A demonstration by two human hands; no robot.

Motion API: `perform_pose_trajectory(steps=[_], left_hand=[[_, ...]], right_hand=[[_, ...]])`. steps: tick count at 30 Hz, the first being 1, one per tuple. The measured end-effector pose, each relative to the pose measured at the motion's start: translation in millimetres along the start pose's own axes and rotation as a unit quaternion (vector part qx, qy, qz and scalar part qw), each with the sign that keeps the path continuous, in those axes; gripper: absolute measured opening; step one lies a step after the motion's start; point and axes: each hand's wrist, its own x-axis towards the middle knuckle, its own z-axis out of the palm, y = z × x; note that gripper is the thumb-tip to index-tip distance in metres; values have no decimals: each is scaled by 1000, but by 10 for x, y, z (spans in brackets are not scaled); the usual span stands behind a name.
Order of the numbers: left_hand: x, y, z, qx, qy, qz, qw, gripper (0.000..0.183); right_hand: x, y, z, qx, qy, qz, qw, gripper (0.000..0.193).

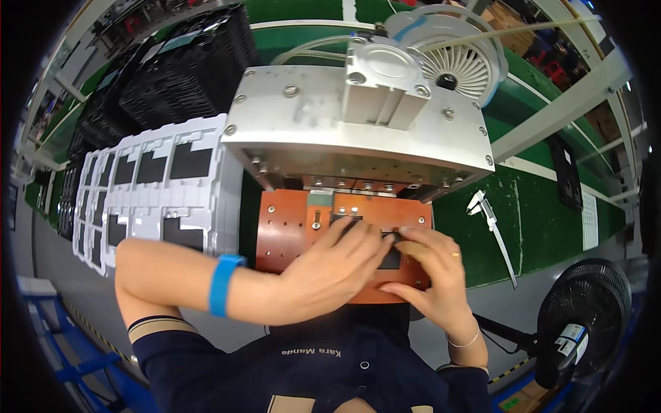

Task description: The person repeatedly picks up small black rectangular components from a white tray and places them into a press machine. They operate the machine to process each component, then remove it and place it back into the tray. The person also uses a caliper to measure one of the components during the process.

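Note:
A black flat part [390,259] lies on the orange fixture plate [282,230], mostly covered by my hands. My left hand [337,265] reaches across it from the left, fingers bent and pressed down on its upper side. From the right, my right hand [441,272] has its fingertips at the part's far edge, close to the left fingertips; its thumb rests nearer to me on the plate. What lies under the fingertips is hidden. Just beyond my hands stands a silver metal press [296,117] with a square cylinder block [389,79] on top.
On the left a white tray [200,199] holds black flat pieces in its pockets. Stacked black trays [186,76] stand behind it. A caliper [494,227] lies on the green mat at the right. One fan [458,69] is behind the press, another black fan [585,323] at lower right.

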Motion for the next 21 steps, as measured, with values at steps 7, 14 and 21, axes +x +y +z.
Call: perform_pose_trajectory(steps=[7,14,21], left_hand=[[-431,-222,-62,-66,-56,24,996,55],[-449,-269,28,-88,-27,41,995,57],[-455,-329,87,-137,4,50,989,56]], right_hand=[[262,61,140,87,-78,-18,993,34],[502,-37,407,-13,-19,-64,998,31],[506,-60,536,-92,0,-98,991,37]])
